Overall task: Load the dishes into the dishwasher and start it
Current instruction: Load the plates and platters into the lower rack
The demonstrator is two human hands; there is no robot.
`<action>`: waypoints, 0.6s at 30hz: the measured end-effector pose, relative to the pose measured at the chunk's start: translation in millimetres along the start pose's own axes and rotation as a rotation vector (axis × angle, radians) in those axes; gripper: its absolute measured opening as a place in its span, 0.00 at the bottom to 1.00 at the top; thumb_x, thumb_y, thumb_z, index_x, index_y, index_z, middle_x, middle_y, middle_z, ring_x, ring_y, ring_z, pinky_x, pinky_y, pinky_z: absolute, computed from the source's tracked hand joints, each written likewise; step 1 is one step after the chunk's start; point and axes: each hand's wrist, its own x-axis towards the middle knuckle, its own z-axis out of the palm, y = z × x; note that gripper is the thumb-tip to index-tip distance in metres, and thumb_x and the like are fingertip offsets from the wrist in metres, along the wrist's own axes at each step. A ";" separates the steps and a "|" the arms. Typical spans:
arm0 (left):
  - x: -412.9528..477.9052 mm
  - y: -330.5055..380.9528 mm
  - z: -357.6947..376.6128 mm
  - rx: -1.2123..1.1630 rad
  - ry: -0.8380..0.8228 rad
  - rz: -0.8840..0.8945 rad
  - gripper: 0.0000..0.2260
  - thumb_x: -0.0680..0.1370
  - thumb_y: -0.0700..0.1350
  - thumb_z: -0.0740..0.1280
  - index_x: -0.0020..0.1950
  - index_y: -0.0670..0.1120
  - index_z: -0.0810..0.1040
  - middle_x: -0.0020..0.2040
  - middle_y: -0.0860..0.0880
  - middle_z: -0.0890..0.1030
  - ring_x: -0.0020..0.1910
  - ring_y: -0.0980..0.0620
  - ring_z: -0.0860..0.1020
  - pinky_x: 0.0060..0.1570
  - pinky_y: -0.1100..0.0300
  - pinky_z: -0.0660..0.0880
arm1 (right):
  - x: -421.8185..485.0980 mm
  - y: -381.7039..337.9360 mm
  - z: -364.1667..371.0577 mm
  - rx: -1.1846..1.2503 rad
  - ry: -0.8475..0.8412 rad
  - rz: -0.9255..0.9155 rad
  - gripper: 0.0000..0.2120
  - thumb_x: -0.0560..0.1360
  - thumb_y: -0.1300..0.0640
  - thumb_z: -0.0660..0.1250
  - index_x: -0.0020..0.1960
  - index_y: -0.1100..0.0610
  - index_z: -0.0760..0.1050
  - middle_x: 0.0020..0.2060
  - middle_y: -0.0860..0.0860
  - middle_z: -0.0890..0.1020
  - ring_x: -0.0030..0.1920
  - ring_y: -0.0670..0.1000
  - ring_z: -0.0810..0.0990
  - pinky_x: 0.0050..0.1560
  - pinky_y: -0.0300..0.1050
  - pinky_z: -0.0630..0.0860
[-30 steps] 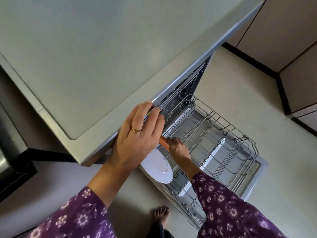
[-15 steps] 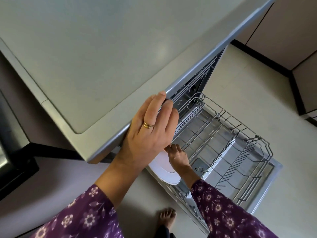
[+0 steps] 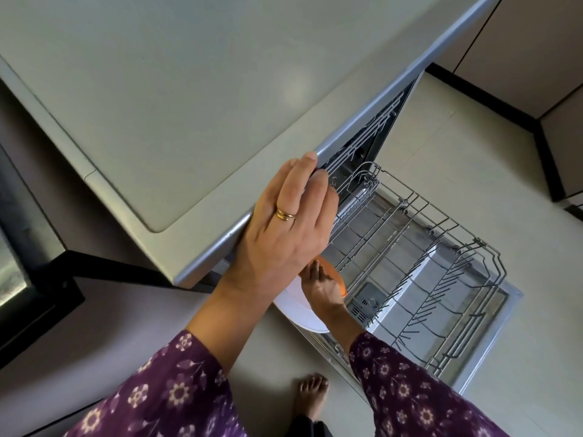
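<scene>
My left hand (image 3: 284, 228) rests flat on the front top edge of the grey dishwasher (image 3: 157, 105), fingers nearly straight, fingertips over the lip. Below it, my right hand (image 3: 321, 288) grips a white plate (image 3: 296, 310) together with an orange dish (image 3: 334, 274), at the near left corner of the pulled-out lower rack (image 3: 441, 279). The wire rack sits over the open door (image 3: 512, 298), and no dishes show among its visible tines. My left hand hides part of both dishes.
The upper rack's rails (image 3: 362, 146) show inside the tub opening. A black appliance (image 3: 25, 279) stands at the left. Beige cabinets with dark plinths (image 3: 520, 42) line the far right. My bare foot (image 3: 310, 395) stands on the pale floor beside the door.
My left hand stays on the dishwasher's edge. My right hand with the plate has shifted slightly at the rack's corner, and the orange dish shows again beside it.
</scene>
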 end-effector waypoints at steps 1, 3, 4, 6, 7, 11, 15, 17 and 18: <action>0.0 0.1 0.1 0.001 0.003 -0.002 0.05 0.75 0.40 0.71 0.41 0.49 0.81 0.45 0.53 0.83 0.60 0.51 0.73 0.61 0.59 0.71 | 3.9 1.7 6.8 0.075 -0.031 0.027 0.31 0.57 0.64 0.81 0.58 0.68 0.77 0.47 0.67 0.82 0.41 0.62 0.84 0.26 0.49 0.80; -0.5 0.5 0.4 0.002 0.005 -0.005 0.04 0.75 0.41 0.71 0.41 0.49 0.81 0.45 0.53 0.83 0.60 0.51 0.73 0.61 0.59 0.71 | 8.6 9.6 13.7 0.218 -0.071 0.057 0.34 0.57 0.64 0.80 0.61 0.68 0.73 0.46 0.66 0.82 0.39 0.60 0.85 0.26 0.47 0.80; -0.8 0.6 0.6 0.004 0.000 -0.004 0.04 0.75 0.41 0.71 0.42 0.49 0.81 0.46 0.53 0.83 0.60 0.51 0.73 0.61 0.59 0.71 | 9.9 12.6 16.2 0.276 -0.072 0.072 0.36 0.57 0.65 0.80 0.62 0.69 0.70 0.45 0.65 0.82 0.39 0.60 0.84 0.27 0.48 0.80; -2.1 0.7 1.2 0.029 -0.017 0.008 0.04 0.75 0.41 0.71 0.42 0.49 0.81 0.46 0.53 0.83 0.60 0.51 0.73 0.61 0.59 0.71 | 14.6 17.7 25.8 0.258 -0.062 0.081 0.39 0.56 0.65 0.80 0.63 0.69 0.65 0.45 0.65 0.82 0.38 0.60 0.84 0.27 0.50 0.80; -1.9 0.5 1.5 0.045 -0.017 0.019 0.03 0.75 0.41 0.71 0.42 0.49 0.81 0.46 0.53 0.83 0.60 0.51 0.73 0.61 0.59 0.72 | 14.0 15.5 27.0 0.189 -0.033 0.044 0.39 0.58 0.64 0.80 0.63 0.69 0.65 0.46 0.64 0.82 0.39 0.60 0.84 0.27 0.50 0.80; -3.0 -1.2 2.2 -0.002 -0.008 0.012 0.04 0.74 0.41 0.72 0.41 0.49 0.81 0.45 0.52 0.83 0.59 0.51 0.74 0.60 0.59 0.73 | 5.1 14.7 20.7 0.397 0.124 0.046 0.15 0.80 0.46 0.56 0.62 0.53 0.71 0.52 0.53 0.80 0.50 0.56 0.81 0.45 0.50 0.78; -2.9 -0.5 3.9 0.020 0.009 0.045 0.04 0.74 0.41 0.72 0.41 0.49 0.82 0.45 0.52 0.83 0.59 0.51 0.74 0.59 0.59 0.73 | 15.9 23.2 51.1 0.397 -0.092 0.067 0.42 0.51 0.54 0.84 0.57 0.65 0.67 0.38 0.61 0.83 0.31 0.56 0.83 0.24 0.44 0.78; -2.6 0.8 1.7 -0.017 0.018 0.044 0.04 0.74 0.41 0.71 0.41 0.49 0.82 0.45 0.53 0.83 0.59 0.51 0.74 0.60 0.59 0.73 | 28.1 25.7 56.9 0.513 0.012 0.049 0.43 0.48 0.57 0.84 0.56 0.67 0.67 0.33 0.60 0.82 0.25 0.53 0.81 0.19 0.42 0.74; -6.4 0.1 3.7 -0.039 0.008 0.009 0.04 0.74 0.41 0.71 0.41 0.49 0.82 0.45 0.53 0.83 0.59 0.51 0.74 0.60 0.59 0.73 | 25.9 23.1 48.3 0.572 -0.011 0.043 0.40 0.51 0.57 0.83 0.55 0.66 0.67 0.32 0.59 0.82 0.24 0.52 0.80 0.19 0.41 0.73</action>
